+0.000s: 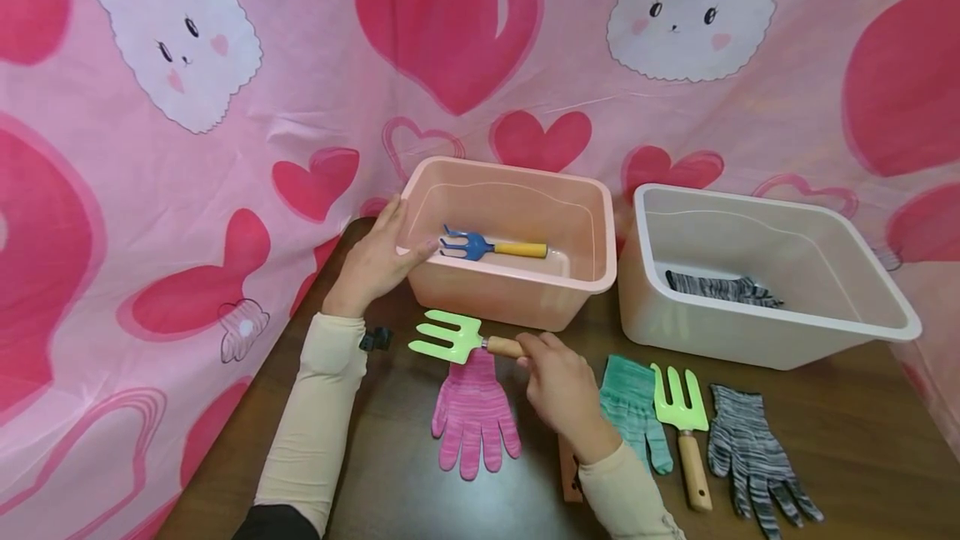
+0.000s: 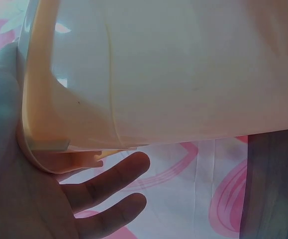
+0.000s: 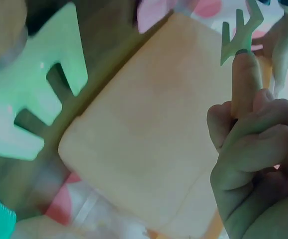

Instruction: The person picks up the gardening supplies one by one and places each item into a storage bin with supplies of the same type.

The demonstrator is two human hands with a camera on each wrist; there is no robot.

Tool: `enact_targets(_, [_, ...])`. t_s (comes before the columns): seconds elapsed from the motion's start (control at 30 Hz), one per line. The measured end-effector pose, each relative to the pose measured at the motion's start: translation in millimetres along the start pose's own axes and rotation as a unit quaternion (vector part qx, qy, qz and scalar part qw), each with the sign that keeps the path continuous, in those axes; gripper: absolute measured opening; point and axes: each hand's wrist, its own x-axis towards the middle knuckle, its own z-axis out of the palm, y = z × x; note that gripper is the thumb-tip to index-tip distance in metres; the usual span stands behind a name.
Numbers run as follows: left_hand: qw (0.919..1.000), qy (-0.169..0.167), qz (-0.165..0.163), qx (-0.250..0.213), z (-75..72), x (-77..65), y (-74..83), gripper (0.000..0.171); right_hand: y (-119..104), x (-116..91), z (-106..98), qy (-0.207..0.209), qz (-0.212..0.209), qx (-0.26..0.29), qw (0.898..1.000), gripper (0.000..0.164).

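In the head view my right hand (image 1: 562, 386) grips the wooden handle of a light-green hand fork (image 1: 452, 338); its prongs point left. The fork hangs in front of a pink plastic bin (image 1: 498, 300), above the cuff of a pink glove (image 1: 474, 415). The right wrist view shows fingers curled round the handle (image 3: 245, 82). My left hand (image 1: 378, 261) holds the bin's front left corner, thumb along the front rim and fingers down the left side. Inside that bin lies a blue hand cultivator (image 1: 476, 246) with a yellow handle.
Right of the pink bin stands a whitish bin (image 1: 750, 327) with a grey-black glove (image 1: 720, 287) inside. On the wooden table (image 1: 397, 457) lie a green glove (image 1: 633, 407), a second light-green fork (image 1: 682, 411) and another grey-black glove (image 1: 753, 448). A brownish object (image 1: 568, 473) is partly hidden by my right forearm.
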Motion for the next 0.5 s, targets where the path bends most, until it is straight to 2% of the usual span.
enact_targets(0.27, [1.0,-0.004,-0.005,-0.001,-0.3,-0.4,-0.4,0.101,2,2,-13,-0.024,0.01,0.013,1.0,0.028])
enact_targets(0.5, [0.9999,-0.007,-0.01,-0.004,-0.1,-0.5,-0.9,0.101,1,2,-21,-0.013,-0.018,0.018,1.0,0.027])
